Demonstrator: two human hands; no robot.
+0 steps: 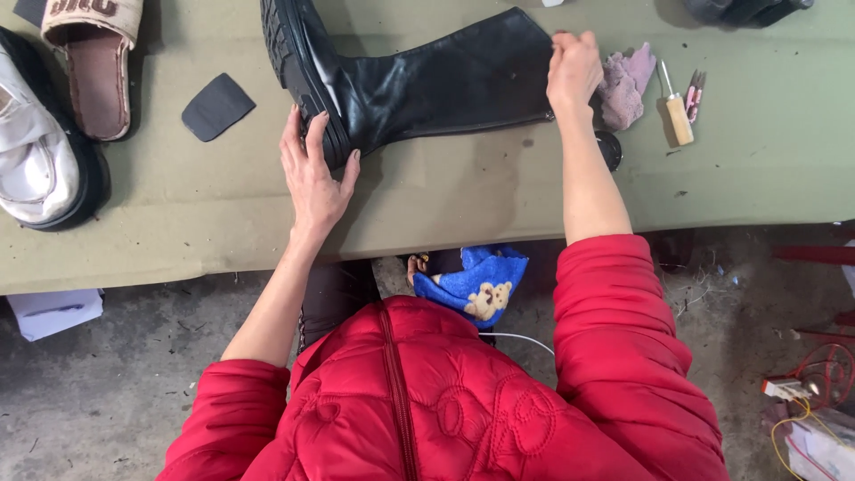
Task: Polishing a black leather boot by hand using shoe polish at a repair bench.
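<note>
Boot (427, 80) lies on its side across the table (223, 223), sole to my left, shaft top to my right. My left hand (313, 174) rests flat and open against the heel, gripping nothing. My right hand (573, 71) is closed, pinching the shaft's top edge. Judged: sole heavy and stiff, shaft soft and floppy, leather slick; hold at heel and rim.

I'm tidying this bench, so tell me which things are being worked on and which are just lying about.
In hand: black boot, left hand at its heel, right hand at its top edge.

Lying about: white shoe, tan sandal, black patch, pink rag, wooden-handled awl.
</note>
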